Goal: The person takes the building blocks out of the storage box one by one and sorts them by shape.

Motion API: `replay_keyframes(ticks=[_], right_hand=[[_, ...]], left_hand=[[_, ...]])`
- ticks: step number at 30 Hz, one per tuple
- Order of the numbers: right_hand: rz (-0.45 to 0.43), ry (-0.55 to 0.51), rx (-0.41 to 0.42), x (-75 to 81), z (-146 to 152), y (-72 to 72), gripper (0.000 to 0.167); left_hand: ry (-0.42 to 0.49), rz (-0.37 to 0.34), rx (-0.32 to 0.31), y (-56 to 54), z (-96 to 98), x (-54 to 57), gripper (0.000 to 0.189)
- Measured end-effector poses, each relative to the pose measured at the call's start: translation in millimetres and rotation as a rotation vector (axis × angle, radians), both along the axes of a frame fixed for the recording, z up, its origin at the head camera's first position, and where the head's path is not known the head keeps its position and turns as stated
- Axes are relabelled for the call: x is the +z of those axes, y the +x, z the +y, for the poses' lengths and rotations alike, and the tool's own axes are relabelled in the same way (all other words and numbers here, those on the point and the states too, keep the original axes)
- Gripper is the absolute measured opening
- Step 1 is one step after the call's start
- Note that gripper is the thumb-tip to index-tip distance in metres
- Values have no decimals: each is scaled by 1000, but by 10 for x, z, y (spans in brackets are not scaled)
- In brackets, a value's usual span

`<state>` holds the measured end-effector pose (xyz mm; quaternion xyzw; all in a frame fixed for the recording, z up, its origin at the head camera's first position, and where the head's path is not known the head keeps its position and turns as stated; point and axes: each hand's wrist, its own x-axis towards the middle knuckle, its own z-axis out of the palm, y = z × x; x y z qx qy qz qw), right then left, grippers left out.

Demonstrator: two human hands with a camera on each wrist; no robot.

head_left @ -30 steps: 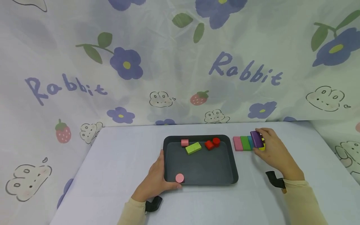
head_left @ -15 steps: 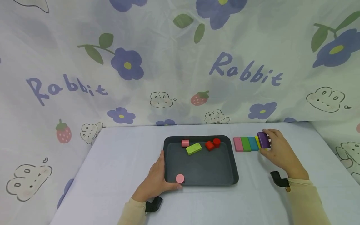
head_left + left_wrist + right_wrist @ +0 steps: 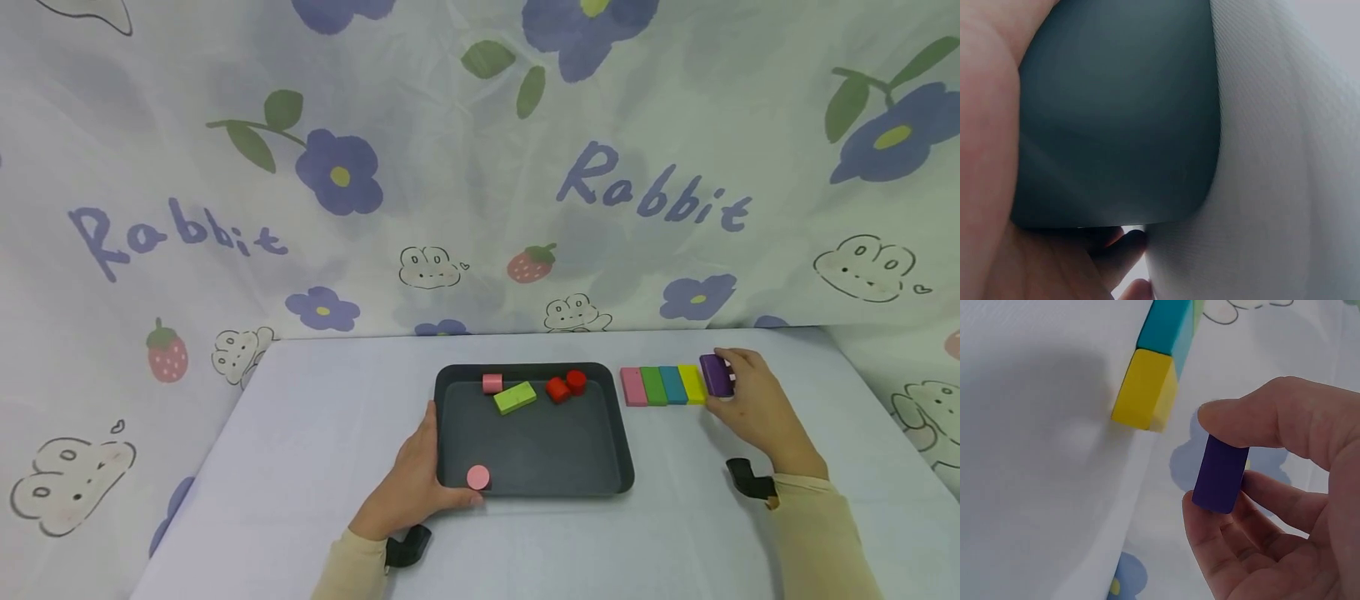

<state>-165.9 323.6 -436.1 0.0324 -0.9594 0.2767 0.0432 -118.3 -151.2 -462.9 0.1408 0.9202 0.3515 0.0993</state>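
Note:
In the head view, my right hand [image 3: 759, 407] pinches a purple rectangular block [image 3: 717, 376] between thumb and fingers. The right wrist view shows this purple block [image 3: 1221, 475] held apart from the yellow block [image 3: 1145, 390]. It hangs just past the right end of a row of pink [image 3: 633, 387], green [image 3: 653, 386], blue [image 3: 672, 385] and yellow [image 3: 692, 384] blocks. My left hand [image 3: 411, 483] rests against the near left corner of a dark grey tray [image 3: 540, 487], its fingers along the left side and thumb along the front edge.
Inside the tray lie a pink cylinder [image 3: 492, 383], a lime green block [image 3: 515, 398], two red pieces [image 3: 558, 389] and a round pink piece [image 3: 477, 477] near the left thumb. A patterned curtain [image 3: 480, 167] hangs behind the white table [image 3: 315, 417].
My right hand has carried the purple block rightward, from above the blue and yellow blocks to beyond the yellow one, uncovering both. The left hand and tray stay put.

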Motion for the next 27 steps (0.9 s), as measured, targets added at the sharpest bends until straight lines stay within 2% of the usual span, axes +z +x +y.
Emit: replay_keyframes(ticks=[6, 15, 27], right_hand=[[-41, 11, -14, -53, 71, -18, 75], [-57, 24, -8, -131, 164, -67, 75], [-152, 46, 0, -185, 212, -159, 75]], left_hand=[[-5, -2, 2, -6, 0, -10, 147], [0, -7, 5, -9, 7, -13, 147], [-3, -11, 10, -7, 4, -17, 147]])
